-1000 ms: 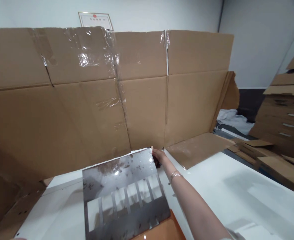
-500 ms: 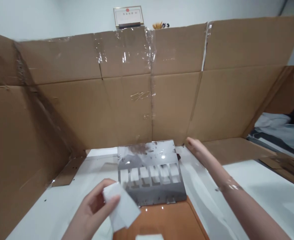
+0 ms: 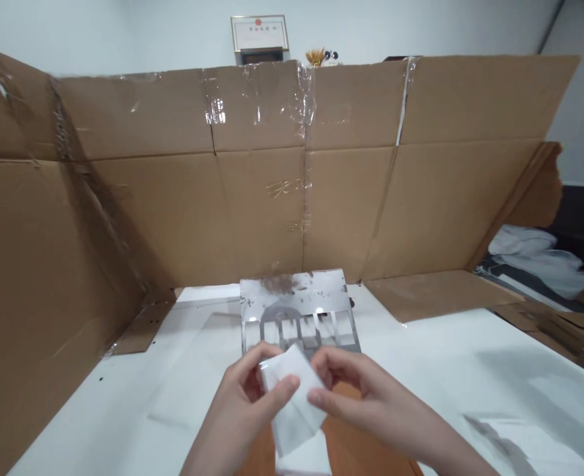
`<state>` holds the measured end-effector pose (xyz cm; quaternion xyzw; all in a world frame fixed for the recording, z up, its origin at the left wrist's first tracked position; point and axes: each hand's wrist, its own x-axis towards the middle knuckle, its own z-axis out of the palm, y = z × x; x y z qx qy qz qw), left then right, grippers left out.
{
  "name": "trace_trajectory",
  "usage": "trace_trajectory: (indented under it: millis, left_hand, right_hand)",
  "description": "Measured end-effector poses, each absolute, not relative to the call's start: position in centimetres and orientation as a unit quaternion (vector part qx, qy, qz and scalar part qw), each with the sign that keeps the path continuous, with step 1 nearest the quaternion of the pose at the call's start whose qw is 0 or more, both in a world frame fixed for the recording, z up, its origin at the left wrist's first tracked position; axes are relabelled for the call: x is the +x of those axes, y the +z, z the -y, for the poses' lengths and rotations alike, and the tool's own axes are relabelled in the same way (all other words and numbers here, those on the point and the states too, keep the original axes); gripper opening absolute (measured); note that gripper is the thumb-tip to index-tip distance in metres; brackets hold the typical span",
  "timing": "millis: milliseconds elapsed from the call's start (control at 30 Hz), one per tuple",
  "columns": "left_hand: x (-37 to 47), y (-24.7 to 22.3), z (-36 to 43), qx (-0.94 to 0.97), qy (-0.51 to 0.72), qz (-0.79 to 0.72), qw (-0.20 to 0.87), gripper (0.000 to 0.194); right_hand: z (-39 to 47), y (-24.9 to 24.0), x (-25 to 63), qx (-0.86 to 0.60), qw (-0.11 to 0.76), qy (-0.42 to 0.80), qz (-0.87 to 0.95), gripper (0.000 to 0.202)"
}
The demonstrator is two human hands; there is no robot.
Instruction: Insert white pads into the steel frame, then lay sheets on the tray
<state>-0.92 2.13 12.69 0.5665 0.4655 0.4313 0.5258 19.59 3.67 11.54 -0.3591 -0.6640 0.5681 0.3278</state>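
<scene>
My left hand (image 3: 245,403) is closed on a few thin white cards (image 3: 292,413), held tilted and fanned slightly apart, its thumb lying across the front. From the other side, my right hand (image 3: 366,393) pinches the upper right edge of these cards between thumb and fingers. Just below them, a white block or stack (image 3: 305,457) rests on an orange-brown board (image 3: 348,439). Behind my hands leans a shiny grey plate (image 3: 299,297) with a row of rectangular slots and dark smudges. My hands hide its lower part.
A white tabletop (image 3: 187,370) spreads to both sides. Tall taped cardboard walls (image 3: 252,211) enclose the back and left, with a cardboard flap (image 3: 430,294) lying at the back right. Pale plastic bags (image 3: 540,258) lie beyond the right side. A framed certificate (image 3: 260,34) stands above the wall.
My right hand has come back from beside the grey plate to the white cards and now grips their edge. My left hand has moved right with the cards. The view has shifted slightly.
</scene>
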Motion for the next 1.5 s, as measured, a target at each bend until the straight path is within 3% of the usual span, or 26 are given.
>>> trace_trajectory:
  millis: [233,400,567,1033,1500]
  left_hand:
    - [-0.7,12.3,-1.9,0.502,0.459,-0.394,0.619,0.041]
    - [-1.5,12.6,-2.1,0.522,0.467,-0.434,0.566,0.032]
    - [-1.8,13.1,-2.3,0.487,0.487,-0.482,0.542,0.042]
    - [-2.1,11.8,-3.2,0.515,0.475,-0.496,0.513,0.031]
    - [-2.5,11.0,-4.4,0.475,0.536,-0.433,0.547,0.034]
  right_hand:
    - [-4.6,11.5,18.7,-0.324,0.423,0.598,0.599,0.037]
    - [-4.5,12.1,19.2,-0.332,0.471,0.592,0.563,0.039]
    - [-5.1,12.3,19.7,-0.339,0.47,0.598,0.553,0.039]
    - [-5.2,9.8,17.6,-0.311,0.402,0.639,0.577,0.033]
    - [-5.7,9.4,17.0,-0.412,0.484,0.6,0.486,0.043]
